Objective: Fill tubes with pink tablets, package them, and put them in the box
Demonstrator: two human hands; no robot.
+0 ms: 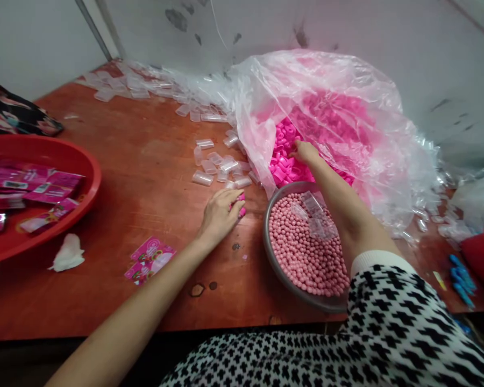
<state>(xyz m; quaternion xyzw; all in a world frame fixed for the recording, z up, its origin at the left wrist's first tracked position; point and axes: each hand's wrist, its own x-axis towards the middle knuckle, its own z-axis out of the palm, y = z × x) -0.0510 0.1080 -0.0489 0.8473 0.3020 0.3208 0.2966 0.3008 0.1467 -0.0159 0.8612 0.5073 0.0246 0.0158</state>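
Observation:
My left hand [221,214] rests low over the table with its fingers curled round small pink plastic pieces [242,212], which show at the fingertips. My right hand [305,153] reaches into the mouth of a clear plastic bag [252,115]. Its fingers are bent together at the heap of bright pink plastic pieces [284,161] inside, and the fingertips are partly hidden there. Below my right forearm stands a grey bowl [267,244] of pink beads [302,258], with several clear plastic pieces [317,215] lying on top.
Clear plastic sleeves [221,164] are strewn beyond my left hand and along the wall. At left a red basin [94,177] holds pink printed packets. Printed cards [149,260] and a white scrap [68,253] lie nearer. Blue pieces [462,279] and a red container [482,258] are at right.

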